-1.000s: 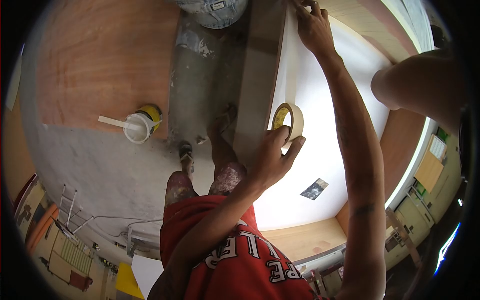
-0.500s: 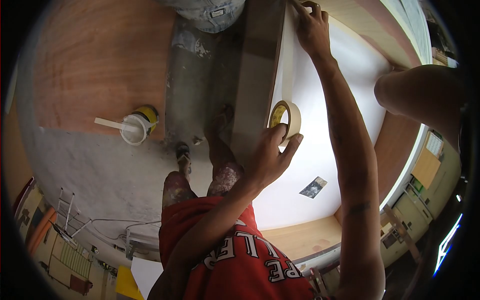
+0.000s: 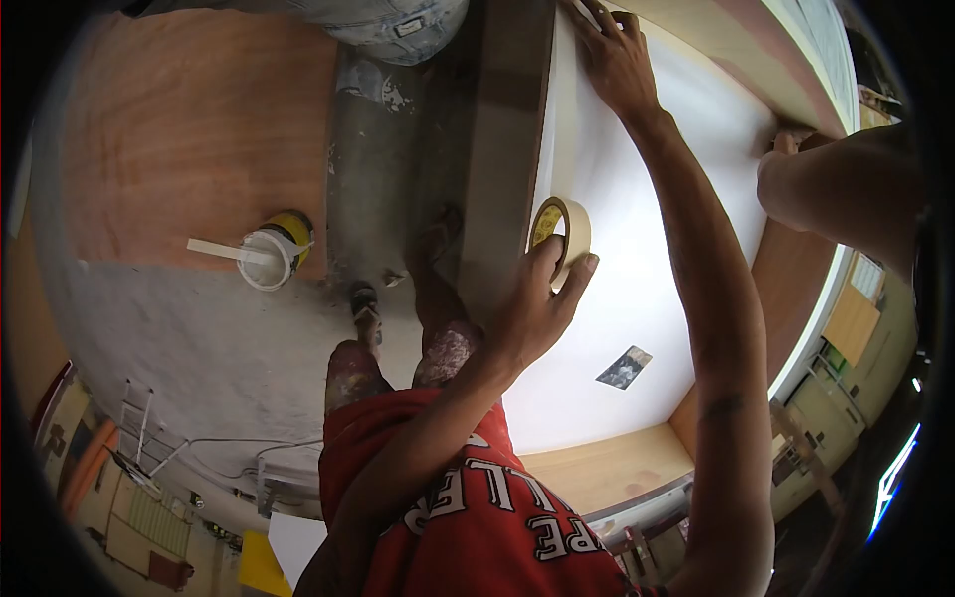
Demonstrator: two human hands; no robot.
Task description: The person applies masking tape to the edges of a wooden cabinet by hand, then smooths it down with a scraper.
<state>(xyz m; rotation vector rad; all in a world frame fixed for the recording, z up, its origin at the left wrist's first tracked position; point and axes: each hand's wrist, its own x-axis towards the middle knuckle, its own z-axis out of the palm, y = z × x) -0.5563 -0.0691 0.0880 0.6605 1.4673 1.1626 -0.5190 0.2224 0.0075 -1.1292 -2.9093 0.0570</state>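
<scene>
Leans over the white panel, right of centre in the frame, and appears to be running tape down its left edge. Reaches the right hand to that edge, top centre, whether pinching or only pressing unclear, and curls the left hand around the tape roll, centre. Seems to call for a straight, taut strip.
</scene>
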